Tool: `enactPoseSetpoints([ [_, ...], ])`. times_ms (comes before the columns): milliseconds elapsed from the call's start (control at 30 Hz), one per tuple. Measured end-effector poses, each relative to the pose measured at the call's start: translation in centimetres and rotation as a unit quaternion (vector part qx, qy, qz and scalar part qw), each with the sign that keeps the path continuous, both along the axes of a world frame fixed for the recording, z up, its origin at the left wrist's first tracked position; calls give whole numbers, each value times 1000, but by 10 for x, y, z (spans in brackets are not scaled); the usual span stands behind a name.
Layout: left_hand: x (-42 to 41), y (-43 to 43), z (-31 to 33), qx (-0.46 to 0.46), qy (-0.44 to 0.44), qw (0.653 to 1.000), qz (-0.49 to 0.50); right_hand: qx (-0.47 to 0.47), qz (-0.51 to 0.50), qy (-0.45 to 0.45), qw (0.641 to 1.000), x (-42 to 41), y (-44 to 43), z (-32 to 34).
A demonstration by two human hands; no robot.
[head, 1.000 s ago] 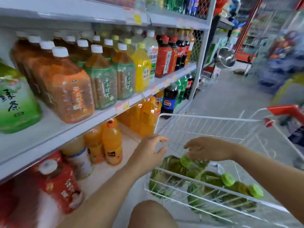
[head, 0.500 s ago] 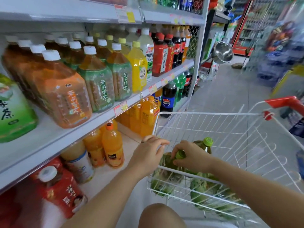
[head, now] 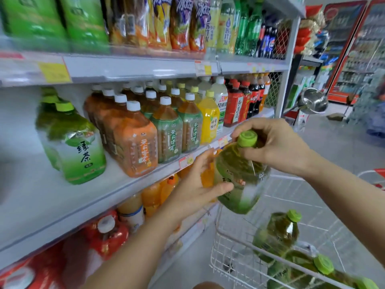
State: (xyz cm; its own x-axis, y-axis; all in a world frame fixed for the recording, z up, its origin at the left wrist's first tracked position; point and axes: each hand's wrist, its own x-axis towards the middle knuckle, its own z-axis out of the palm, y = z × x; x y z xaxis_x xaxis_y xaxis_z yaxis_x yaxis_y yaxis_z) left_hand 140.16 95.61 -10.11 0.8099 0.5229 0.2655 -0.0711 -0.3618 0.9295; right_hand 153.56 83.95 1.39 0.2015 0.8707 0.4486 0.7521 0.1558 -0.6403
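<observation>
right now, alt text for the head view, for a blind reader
A right hand grips the neck and a left hand the side of a green-capped tea bottle above a white wire cart. More such bottles sit in the cart; drinks fill the shelves beside it.

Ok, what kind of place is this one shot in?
Probably a supermarket drinks aisle: shelves of bottled drinks with price tags, a white wire cart holding green-capped bottles, and glass-door fridges behind.

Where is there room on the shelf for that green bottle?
The middle shelf is bare at its left end, beside and in front of the standing green tea bottle. From the orange tea bottles rightward, bottles stand packed to the edge. The held bottle, gripped by the left hand and right hand, would likely fit left.
</observation>
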Motion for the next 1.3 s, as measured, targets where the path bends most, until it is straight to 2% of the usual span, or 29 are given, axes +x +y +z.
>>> enactPoseSetpoints([
  [167, -64, 12, 38, 62, -44, 993, 87, 47, 150, 37, 987, -52, 40, 19],
  [300, -117, 14, 29, 91, -86, 976, 176, 18, 241, 113, 964, -95, 76, 4],
  [400, -143, 23, 22, 115, -96, 953, 263, 21, 255, 144, 956, -114, 100, -1],
  [467, -154, 33, 23, 121, -105, 930, 331, 21, 200, 157, 967, -113, 119, -6],
  [500, -159, 40, 23, 116, -118, 916, 365, 20, 151, 136, 979, -109, 131, -11],
  [567, -165, 56, 25, 105, -148, 888, 422, 0, 42, 6, 999, -99, 157, -26],
  [600, -167, 64, 26, 103, -160, 877, 441, -29, 10, -61, 998, -95, 168, -33],
  [633, -169, 73, 27, 105, -168, 868, 455, -60, -3, -110, 992, -93, 179, -41],
  [700, -170, 88, 27, 112, -169, 857, 473, -95, 1, -150, 984, -93, 194, -53],
  [800, -166, 109, 20, 110, -160, 852, 487, -72, -21, -208, 975, -94, 199, -65],
  [1033, -143, 127, 9, 68, -164, 832, 526, -47, -34, -247, 967, -92, 199, -69],
  [1200, -147, 126, 5, 130, -94, 833, 530, -37, -30, -262, 964, -89, 200, -71],
  [1300, -155, 128, -3, 172, -78, 821, 539, -34, -33, -268, 962, -89, 200, -71],
])
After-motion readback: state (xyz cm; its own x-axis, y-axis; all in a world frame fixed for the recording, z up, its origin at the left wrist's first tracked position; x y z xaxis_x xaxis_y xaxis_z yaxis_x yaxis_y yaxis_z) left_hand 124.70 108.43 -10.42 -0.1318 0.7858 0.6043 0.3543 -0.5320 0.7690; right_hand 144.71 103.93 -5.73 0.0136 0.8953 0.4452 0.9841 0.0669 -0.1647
